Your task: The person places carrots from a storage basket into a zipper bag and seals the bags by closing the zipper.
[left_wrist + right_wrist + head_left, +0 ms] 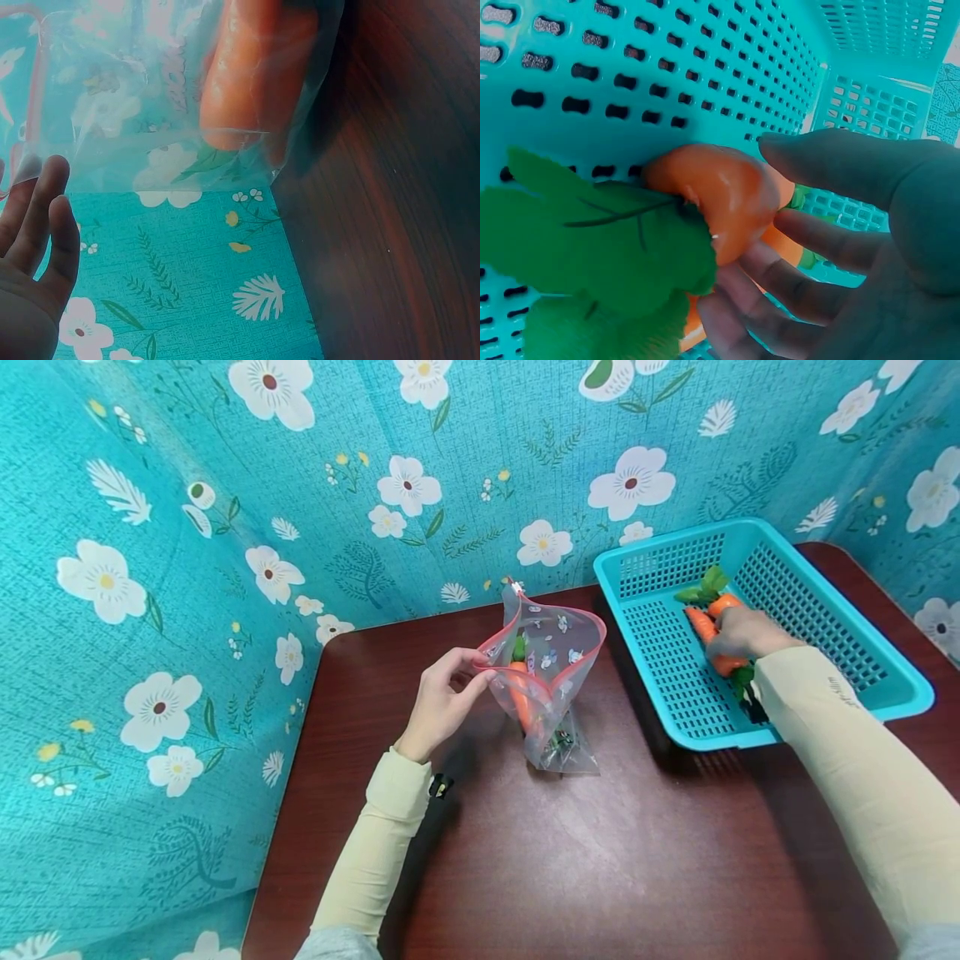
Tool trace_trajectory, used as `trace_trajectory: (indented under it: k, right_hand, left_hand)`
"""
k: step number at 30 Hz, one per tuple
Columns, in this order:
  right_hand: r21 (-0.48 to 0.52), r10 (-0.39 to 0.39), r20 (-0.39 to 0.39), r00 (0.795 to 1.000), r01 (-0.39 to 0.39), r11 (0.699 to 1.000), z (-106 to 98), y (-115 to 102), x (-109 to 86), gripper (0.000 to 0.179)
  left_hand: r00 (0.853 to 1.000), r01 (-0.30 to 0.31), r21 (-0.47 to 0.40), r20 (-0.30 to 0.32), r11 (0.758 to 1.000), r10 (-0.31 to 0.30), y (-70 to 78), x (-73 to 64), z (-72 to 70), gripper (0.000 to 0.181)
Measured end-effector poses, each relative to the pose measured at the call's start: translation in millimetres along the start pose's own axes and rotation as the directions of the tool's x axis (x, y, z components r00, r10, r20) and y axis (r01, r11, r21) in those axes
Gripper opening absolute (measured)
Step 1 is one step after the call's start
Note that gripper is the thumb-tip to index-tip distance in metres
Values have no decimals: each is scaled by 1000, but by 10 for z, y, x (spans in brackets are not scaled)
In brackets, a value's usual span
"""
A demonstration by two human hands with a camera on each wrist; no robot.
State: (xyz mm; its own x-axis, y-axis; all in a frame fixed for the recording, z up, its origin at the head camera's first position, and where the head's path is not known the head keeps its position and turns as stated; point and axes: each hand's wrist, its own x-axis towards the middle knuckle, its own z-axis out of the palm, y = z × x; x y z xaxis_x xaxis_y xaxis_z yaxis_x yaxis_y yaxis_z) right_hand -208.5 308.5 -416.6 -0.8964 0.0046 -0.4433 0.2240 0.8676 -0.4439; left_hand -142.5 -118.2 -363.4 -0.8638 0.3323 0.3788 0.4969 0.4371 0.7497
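My left hand (442, 697) pinches the red-edged rim of a clear zip bag (573, 643) between thumb and fingers, and the bag's mouth gapes. Inside the bag stand orange carrots (240, 82) with green leaves, seen through the plastic. Over at the right, my right hand (746, 633) reaches into a turquoise basket (645, 647). Its fingers lie against an orange carrot (724, 191) with broad green leaves (607, 232), while the thumb stands apart from it in the right wrist view. Another carrot (699, 622) lies beside this hand.
The basket stands on a dark brown table (555, 868) near its back right edge. A turquoise flowered cloth (337, 485) hangs behind and along the left side. A small black item (441, 786) sits at my left wrist.
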Motion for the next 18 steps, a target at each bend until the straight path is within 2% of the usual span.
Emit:
trace_trajectory:
  k: [4,10,12,17,18]
  right_hand:
    - [2,-4,3,1000,4,1000,22,-16,16,39]
    - [-23,4,9,1000,-3,1000,55,-41,45,71]
    - [-26,-4,19,1000,5,1000,60,-53,53,67]
    - [-45,-33,55,998,36,998,58,-83,56,47]
    - [-45,-36,66,997,39,998,55,-89,52,49]
  left_hand:
    - [1000,4,5,0,1000,-4,14,-5,-9,24]
    - [1000,-7,17,-1,1000,7,18,-16,-12,23]
    - [1000,-9,18,0,1000,9,7,-15,-7,23]
    - [1000,-1,16,-2,1000,1,-193,1,42,24]
    - [1000,-1,15,-2,1000,1,-239,4,52,25]
